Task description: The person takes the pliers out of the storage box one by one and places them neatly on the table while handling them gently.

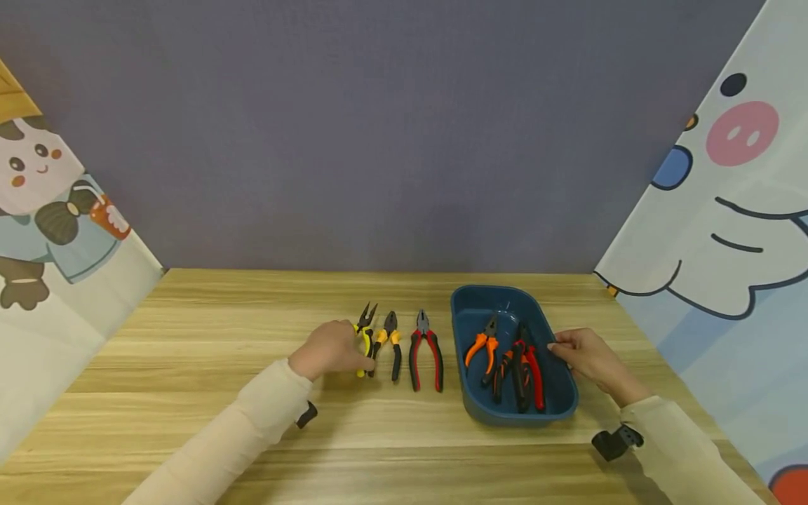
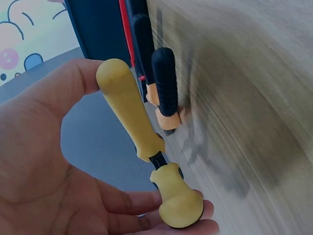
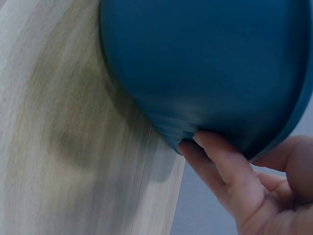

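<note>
My left hand (image 1: 328,348) grips a pair of long-nose pliers (image 1: 366,330) with yellow and black handles. In the left wrist view, the thumb presses the end of one yellow handle (image 2: 124,100) and the fingers curl at the other. The pliers' jaws are spread. Just right of them lie pliers with yellow-and-black grips (image 1: 395,351), then red-and-black pliers (image 1: 414,354), all pointing away from me. My right hand (image 1: 583,354) pinches the right rim of a blue plastic bin (image 1: 520,419), thumb inside and fingers against the outer wall (image 3: 195,73).
Inside the bin are orange-handled pliers (image 1: 490,345), red-handled pliers (image 1: 537,379) and other dark-handled tools, some overlapping. The wooden table (image 1: 379,456) ends at a grey panel (image 1: 379,140) behind. Cartoon-printed sheets (image 1: 726,231) stand on both sides.
</note>
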A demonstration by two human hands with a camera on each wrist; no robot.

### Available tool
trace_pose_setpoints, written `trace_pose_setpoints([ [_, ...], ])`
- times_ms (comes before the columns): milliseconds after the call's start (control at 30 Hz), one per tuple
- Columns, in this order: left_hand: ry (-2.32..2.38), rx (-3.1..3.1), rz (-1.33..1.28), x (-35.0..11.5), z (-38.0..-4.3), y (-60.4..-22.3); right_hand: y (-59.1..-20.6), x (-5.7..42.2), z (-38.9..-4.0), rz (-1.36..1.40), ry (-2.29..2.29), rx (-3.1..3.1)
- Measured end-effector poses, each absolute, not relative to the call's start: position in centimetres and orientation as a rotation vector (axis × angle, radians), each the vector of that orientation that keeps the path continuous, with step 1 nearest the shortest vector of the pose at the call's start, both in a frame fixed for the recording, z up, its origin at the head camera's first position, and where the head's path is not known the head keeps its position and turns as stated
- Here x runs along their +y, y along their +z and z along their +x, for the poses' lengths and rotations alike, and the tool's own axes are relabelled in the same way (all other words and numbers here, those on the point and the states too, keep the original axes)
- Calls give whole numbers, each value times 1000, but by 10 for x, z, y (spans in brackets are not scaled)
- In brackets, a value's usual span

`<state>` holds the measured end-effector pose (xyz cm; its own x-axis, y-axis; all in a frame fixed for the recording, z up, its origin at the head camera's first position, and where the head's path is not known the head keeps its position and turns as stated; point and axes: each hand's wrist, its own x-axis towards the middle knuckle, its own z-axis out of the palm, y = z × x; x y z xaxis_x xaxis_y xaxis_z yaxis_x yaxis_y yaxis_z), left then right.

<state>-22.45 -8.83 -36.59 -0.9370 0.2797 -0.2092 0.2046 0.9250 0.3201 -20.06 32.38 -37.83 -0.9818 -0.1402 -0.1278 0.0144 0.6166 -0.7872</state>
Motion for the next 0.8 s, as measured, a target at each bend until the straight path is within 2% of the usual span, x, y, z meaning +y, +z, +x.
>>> trace_pose_setpoints([
  [500, 514, 2773, 193, -99, -228, -375, -378, 325, -199, -103, -1287, 2667],
  [800, 495, 2796, 215, -101, -230, -376, -378, 324, -200, -112, -1248, 2698],
])
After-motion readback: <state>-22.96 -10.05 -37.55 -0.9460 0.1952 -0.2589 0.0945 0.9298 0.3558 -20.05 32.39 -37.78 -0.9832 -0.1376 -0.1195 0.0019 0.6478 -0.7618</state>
